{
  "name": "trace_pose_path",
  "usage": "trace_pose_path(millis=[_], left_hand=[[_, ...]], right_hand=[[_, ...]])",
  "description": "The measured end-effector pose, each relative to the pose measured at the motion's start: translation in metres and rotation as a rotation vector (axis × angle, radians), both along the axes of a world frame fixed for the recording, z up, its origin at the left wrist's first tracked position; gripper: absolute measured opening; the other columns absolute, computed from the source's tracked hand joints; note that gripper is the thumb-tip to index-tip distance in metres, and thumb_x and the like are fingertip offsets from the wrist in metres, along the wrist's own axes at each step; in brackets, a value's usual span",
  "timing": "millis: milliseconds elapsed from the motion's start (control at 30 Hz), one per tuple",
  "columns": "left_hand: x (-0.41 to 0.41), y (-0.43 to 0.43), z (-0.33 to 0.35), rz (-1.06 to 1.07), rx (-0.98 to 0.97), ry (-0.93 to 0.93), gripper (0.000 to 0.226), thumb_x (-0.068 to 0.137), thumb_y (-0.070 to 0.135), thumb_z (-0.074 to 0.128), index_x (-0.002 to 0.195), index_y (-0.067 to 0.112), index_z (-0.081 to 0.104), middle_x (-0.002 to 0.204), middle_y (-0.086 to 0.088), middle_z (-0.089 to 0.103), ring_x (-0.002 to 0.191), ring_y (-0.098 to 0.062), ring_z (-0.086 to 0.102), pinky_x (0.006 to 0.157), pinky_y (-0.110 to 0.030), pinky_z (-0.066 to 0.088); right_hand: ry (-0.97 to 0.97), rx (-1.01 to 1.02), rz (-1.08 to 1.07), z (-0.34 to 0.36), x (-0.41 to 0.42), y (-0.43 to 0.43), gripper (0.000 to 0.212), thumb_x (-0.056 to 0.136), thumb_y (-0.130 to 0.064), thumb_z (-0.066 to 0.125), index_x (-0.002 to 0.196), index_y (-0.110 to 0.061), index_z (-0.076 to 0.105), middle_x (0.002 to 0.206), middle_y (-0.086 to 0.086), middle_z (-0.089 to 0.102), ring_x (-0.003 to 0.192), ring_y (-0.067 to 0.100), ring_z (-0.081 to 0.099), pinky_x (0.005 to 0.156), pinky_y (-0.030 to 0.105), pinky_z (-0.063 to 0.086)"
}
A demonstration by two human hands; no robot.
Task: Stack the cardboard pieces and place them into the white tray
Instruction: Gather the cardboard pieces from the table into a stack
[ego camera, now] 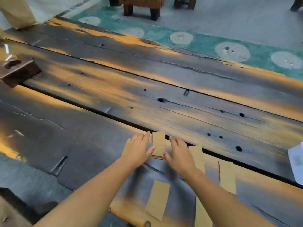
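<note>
A small stack of tan cardboard pieces [158, 145] lies on the dark wooden table. My left hand [137, 149] presses against its left side and my right hand [178, 154] against its right side, fingers stretched flat. Loose cardboard strips lie around: one [197, 157] just right of my right hand, one [227, 176] further right, one [157, 199] between my forearms, and another [202, 213] partly under my right forearm. A white tray [296, 163] shows only as a corner at the right edge.
The table [114, 95] is made of long scorched planks with gaps and knot holes. A dark wooden block [18, 69] sits at the far left. Beyond the far edge are a teal patterned rug [205, 41] and wooden stools [141, 5].
</note>
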State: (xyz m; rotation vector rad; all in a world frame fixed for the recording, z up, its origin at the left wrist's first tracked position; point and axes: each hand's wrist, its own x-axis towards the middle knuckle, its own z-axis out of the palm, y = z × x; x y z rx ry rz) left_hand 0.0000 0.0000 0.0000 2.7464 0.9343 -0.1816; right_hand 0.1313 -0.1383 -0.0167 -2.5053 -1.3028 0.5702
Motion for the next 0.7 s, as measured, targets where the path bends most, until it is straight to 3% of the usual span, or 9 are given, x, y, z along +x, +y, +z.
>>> trace_pose_path(millis=[167, 300, 467, 600, 700], left_hand=[[0.016, 0.014, -0.036, 0.171, -0.414, -0.086, 0.063, 0.096, 0.029, 0.057, 0.153, 0.015, 0.034, 0.145, -0.013, 0.053, 0.131, -0.033, 0.05, 0.105, -0.043, 0.043], [0.031, 0.018, -0.054, 0.273, -0.604, -0.168, 0.06, 0.09, 0.011, 0.06, 0.147, 0.017, 0.043, 0.137, -0.014, 0.06, 0.123, -0.033, 0.056, 0.099, -0.039, 0.047], [0.045, 0.026, -0.069, 0.486, -0.792, -0.187, 0.048, 0.086, -0.002, 0.055, 0.131, 0.013, 0.057, 0.125, -0.011, 0.068, 0.117, -0.029, 0.062, 0.088, -0.031, 0.05], [0.06, 0.035, -0.072, 0.627, -0.901, -0.159, 0.041, 0.084, -0.002, 0.058, 0.124, 0.006, 0.061, 0.123, -0.016, 0.068, 0.114, -0.035, 0.062, 0.095, -0.045, 0.055], [0.064, 0.032, -0.076, 0.736, -1.006, -0.158, 0.046, 0.085, 0.0, 0.063, 0.129, 0.01, 0.055, 0.125, -0.015, 0.064, 0.113, -0.033, 0.061, 0.092, -0.045, 0.057]], right_hand=[[0.216, -0.028, -0.301, -0.025, -0.015, 0.014, 0.068, 0.093, -0.034, 0.06, 0.151, -0.007, 0.036, 0.152, 0.012, 0.046, 0.139, 0.03, 0.041, 0.115, 0.036, 0.032], [0.377, -0.054, -0.472, -0.041, -0.017, 0.035, 0.062, 0.095, -0.026, 0.058, 0.15, -0.005, 0.037, 0.145, 0.019, 0.053, 0.133, 0.035, 0.051, 0.108, 0.041, 0.042], [0.474, 0.04, -0.676, -0.059, -0.014, 0.061, 0.027, 0.09, -0.014, 0.058, 0.113, 0.0, 0.06, 0.109, 0.017, 0.068, 0.098, 0.033, 0.062, 0.085, 0.04, 0.049], [0.579, 0.033, -0.837, -0.067, -0.015, 0.073, 0.004, 0.087, -0.01, 0.056, 0.09, -0.009, 0.058, 0.084, 0.009, 0.057, 0.08, 0.028, 0.052, 0.069, 0.031, 0.037], [0.604, 0.029, -0.868, -0.073, -0.016, 0.08, 0.01, 0.088, -0.011, 0.057, 0.08, -0.015, 0.052, 0.07, -0.001, 0.048, 0.074, 0.023, 0.045, 0.057, 0.028, 0.032]])
